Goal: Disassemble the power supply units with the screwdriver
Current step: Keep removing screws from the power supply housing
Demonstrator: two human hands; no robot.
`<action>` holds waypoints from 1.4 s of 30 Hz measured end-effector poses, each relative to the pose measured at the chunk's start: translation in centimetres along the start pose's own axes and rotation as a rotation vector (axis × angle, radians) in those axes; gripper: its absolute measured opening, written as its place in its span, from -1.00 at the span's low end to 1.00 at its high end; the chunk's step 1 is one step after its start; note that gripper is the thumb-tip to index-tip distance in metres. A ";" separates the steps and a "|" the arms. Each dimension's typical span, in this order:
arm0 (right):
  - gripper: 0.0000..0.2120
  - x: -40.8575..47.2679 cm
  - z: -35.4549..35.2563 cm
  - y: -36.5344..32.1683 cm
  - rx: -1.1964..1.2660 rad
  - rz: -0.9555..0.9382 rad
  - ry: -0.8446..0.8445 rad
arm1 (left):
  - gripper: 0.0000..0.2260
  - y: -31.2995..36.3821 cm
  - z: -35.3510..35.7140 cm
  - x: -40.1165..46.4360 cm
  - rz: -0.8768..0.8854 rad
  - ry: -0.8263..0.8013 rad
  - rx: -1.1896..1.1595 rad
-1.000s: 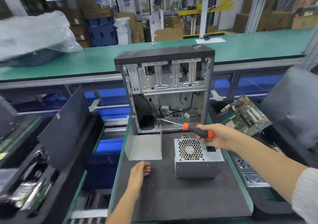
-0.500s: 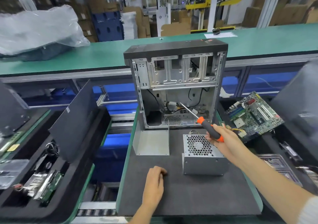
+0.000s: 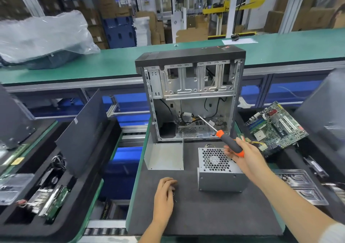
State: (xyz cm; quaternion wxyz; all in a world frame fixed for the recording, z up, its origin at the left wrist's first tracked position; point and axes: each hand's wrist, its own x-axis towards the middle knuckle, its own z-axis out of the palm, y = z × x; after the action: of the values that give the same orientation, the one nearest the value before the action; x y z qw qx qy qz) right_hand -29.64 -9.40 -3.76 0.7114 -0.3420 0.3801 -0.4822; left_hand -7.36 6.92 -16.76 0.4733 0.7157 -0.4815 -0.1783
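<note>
A grey power supply unit (image 3: 220,179) with a honeycomb fan grille stands on the dark foam mat (image 3: 205,214), in front of an opened computer case (image 3: 190,97). My right hand (image 3: 246,158) grips a black and orange screwdriver (image 3: 230,143) above the unit's right rear corner, its shaft pointing up-left into the case. My left hand (image 3: 164,196) rests on the mat left of the unit, fingers curled down over small screws (image 3: 174,194) that lie beside it.
A bent grey metal plate (image 3: 164,156) stands left of the unit. A green motherboard (image 3: 276,127) lies to the right, above a clear plastic tray (image 3: 298,185). Black foam bins with boards and a leaning dark panel (image 3: 82,134) fill the left side.
The view has shifted slightly. My right hand has tipped the screwdriver from level to pointing up-left. My left hand has slid a little across the mat, over the screws.
</note>
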 end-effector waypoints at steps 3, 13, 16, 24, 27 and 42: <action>-0.75 0.0 0.0 0.1 -0.011 -0.011 0.007 | -0.67 0.0 -0.1 0.2 -0.017 -0.023 0.000; -0.78 -0.6 -0.2 -1.0 0.022 0.101 -0.147 | -0.75 0.0 -0.4 0.7 -0.050 -0.064 -0.003; -0.71 -1.0 -0.1 -2.6 -0.029 0.190 -0.235 | -0.81 0.6 -0.8 2.0 -0.098 -0.043 -0.034; -0.80 -1.9 -2.6 -5.7 -0.645 0.054 0.034 | -0.71 9.0 0.3 7.5 -0.326 -0.233 -0.152; -0.71 -2.1 -4.0 -5.4 -0.891 0.031 0.052 | -0.38 12.2 0.9 8.6 -0.508 -0.558 -0.148; -0.85 -2.7 -5.2 -2.6 -1.096 -0.168 -0.146 | -0.85 11.3 1.9 5.3 -0.153 -0.526 -0.299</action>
State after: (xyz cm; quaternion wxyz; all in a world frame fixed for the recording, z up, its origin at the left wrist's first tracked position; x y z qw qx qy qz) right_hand -35.94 -8.25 -3.42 0.4133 -0.7234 0.4962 -0.2442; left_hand -12.09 0.41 -7.06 0.4177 0.6016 -0.5007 -0.4613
